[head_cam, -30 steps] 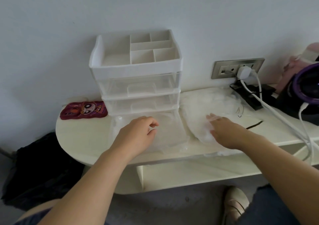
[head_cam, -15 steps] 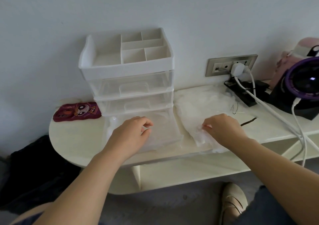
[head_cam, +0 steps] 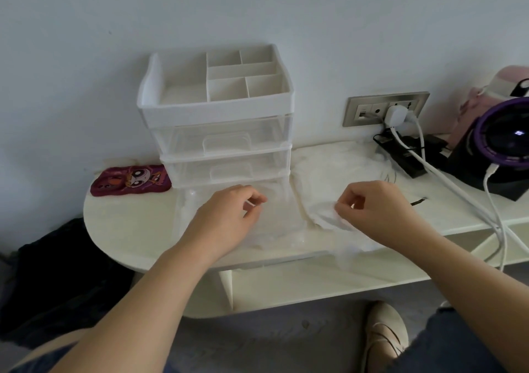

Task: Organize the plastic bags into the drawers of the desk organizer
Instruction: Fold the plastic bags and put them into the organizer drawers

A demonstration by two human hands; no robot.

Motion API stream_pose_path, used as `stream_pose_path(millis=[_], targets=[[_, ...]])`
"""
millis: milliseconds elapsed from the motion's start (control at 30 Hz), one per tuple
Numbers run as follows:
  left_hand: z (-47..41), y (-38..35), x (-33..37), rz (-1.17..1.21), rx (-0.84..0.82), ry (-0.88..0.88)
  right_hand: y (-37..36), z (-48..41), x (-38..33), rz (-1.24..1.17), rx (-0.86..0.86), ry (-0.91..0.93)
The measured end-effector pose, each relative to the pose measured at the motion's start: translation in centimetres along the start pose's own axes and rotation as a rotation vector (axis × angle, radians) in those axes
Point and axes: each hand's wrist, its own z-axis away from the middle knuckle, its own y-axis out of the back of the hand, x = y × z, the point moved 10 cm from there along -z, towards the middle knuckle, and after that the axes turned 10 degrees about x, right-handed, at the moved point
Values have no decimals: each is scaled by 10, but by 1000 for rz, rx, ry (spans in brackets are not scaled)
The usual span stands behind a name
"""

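Note:
A white desk organizer (head_cam: 217, 121) stands against the wall, with a divided top tray and clear drawers below. Its bottom drawer (head_cam: 283, 218) is pulled out onto the desk. My left hand (head_cam: 226, 218) hovers over that drawer with curled fingers; whether it holds anything I cannot tell. To the right lies a heap of clear plastic bags (head_cam: 335, 172). My right hand (head_cam: 375, 209) pinches the near edge of one bag (head_cam: 326, 218) and lifts it slightly off the heap.
A cream desk (head_cam: 128, 229) with a rounded left end carries a red cartoon phone case (head_cam: 130, 179). A wall socket (head_cam: 383, 109) with white cables, a black adapter and a purple-rimmed device (head_cam: 503, 143) crowd the right. A shoe shows below.
My right hand has gone from lying flat on the heap to curling and pinching a bag's edge, drawing it toward me. My left hand stays over the open drawer.

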Motion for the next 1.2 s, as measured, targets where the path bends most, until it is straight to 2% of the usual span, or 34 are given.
stream_pose_path(millis=[67,167,200,300,400,500,600,667,767,900,967,1067,1200], targets=[[5,-7,12,222,-102,40,1,4,-9,-222,-4,-91],[22,-28,36,663,-426,156,-3,10,-31,-481,42,-160],[26,-28,42,780,-482,177,-6,13,-41,-529,50,-159],[27,-19,49,933,-494,178,-23,23,-76,-618,-12,-90],[23,-6,41,914,-374,196,-35,26,-105,-628,-77,20],[18,6,18,1043,-255,361,-39,18,-121,-620,-89,69],[15,25,9,1217,-301,399,-24,-4,-121,-596,16,79],[15,37,6,1314,-368,402,-20,-17,-124,-555,-48,141],[19,46,-1,1295,-461,392,-41,-16,-135,-543,-352,201],[25,46,-9,1210,-568,379,-73,-2,-137,-662,-725,81],[26,48,-8,1218,-603,349,-74,1,-142,-721,-807,81],[20,54,-15,1227,-556,369,-62,-17,-136,-660,-671,96],[1,53,-52,992,-239,501,-47,-44,-112,-319,-320,100]])
